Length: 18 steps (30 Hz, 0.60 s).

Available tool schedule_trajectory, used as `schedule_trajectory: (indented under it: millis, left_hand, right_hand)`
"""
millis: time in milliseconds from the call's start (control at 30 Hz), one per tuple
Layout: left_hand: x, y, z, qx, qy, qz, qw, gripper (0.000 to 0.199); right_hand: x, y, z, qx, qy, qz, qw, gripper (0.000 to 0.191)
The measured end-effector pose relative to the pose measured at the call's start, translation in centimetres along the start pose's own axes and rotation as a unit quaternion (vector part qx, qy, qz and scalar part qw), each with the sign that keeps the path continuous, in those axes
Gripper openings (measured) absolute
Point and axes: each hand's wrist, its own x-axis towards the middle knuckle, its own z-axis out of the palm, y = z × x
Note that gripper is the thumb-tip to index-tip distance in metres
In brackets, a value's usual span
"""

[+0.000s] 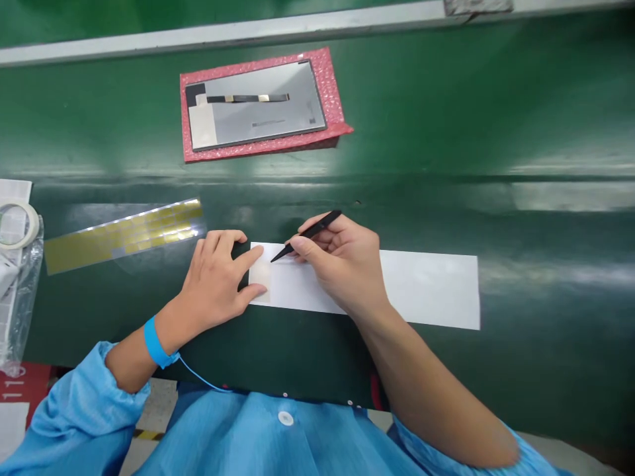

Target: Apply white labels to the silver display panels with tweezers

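1. I see the left forearm [133, 360] angled in over the near edge of the worktop [426, 192], sleeve [84, 403] bunched below the wrist.
2. My left hand [221, 277] lies palm down, index finger and thumb stretched rightward and parted.
3. I have the right forearm [436, 396] slanting from the near edge toward the far left corner.
4. My right hand [347, 264] has thumb and index pinched, other fingers curled.

Tape roll [34, 225] and clear plastic [28, 301] at left edge; grey panel [260, 112] on pink bubble wrap [331, 89]
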Motion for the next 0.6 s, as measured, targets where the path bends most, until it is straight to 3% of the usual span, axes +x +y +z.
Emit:
schedule_trajectory:
  millis: [600]
  left_hand:
    - [-0.03, 0.18, 0.25, -0.008, 0.0, -0.002, 1.0, 0.051]
  right_hand:
    - [-0.08, 0.01, 0.37, -0.042, -0.01, 0.02, 0.999, 0.025]
